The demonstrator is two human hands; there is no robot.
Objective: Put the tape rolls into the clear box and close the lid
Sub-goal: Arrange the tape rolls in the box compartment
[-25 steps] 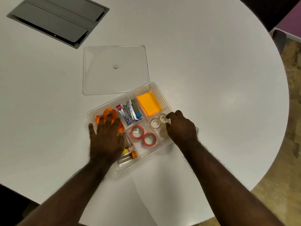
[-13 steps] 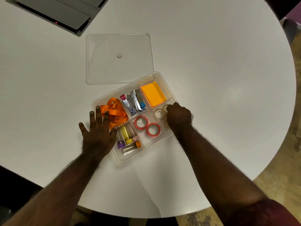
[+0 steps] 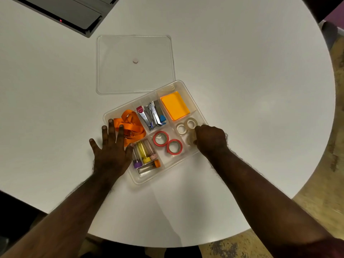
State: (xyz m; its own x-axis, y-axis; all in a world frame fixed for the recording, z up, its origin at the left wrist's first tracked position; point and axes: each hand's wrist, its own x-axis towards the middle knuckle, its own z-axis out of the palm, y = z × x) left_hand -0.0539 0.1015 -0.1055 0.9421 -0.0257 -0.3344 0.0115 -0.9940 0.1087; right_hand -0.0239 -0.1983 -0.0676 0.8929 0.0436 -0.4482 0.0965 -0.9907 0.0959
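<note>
Your left hand [image 3: 111, 146] lies flat with its fingers [image 3: 111, 125] spread wide and gripping nothing, palm on the desk [image 3: 242, 71] and fingertips over the near-left rim of the clear box [image 3: 202, 116], which reads as a brace so the light tray does not skid while the other hand works. Your right hand [image 3: 210, 140] reaches into the right-hand compartment with its fingers curled down around a pale tape roll [image 3: 190, 139]; they seem to be pinching or seating it, but the knuckles hide the contact, so you cannot tell whether the grip is closed on it. Two more white tape rolls [image 3: 185, 126] lie flat just beyond that hand in the same compartment, and two red-edged tape rolls [image 3: 167, 143] sit side by side in the compartment next to it, so the tape looks sorted by kind. No roll shows loose on the desk, so the filling appears nearly done. The lid [image 3: 135, 65] rests flat on the desk just behind the box, its near edge beside the box's far corner, handy for a short slide forward. Closing it is not yet done.
</note>
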